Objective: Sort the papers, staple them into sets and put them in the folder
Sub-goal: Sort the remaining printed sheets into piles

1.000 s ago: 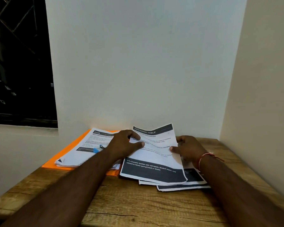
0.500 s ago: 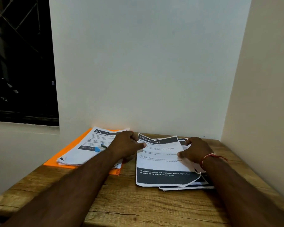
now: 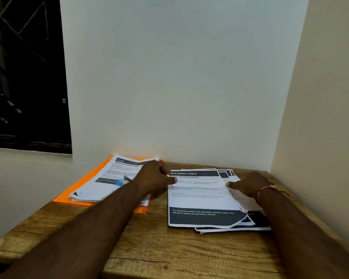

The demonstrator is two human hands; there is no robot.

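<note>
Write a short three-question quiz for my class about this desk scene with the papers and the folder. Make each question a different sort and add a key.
1. True or false: the DRESSING TABLE sheet lies on the folder.
2. Which wrist wears the red thread? A left, B right, C both.
3. Missing word: the small blue object lies on the paper stack that sits on the ____ folder.

Key
1. False: it tops the pile on the bare wooden table, right of the folder.
2. B.
3. Orange.
</note>
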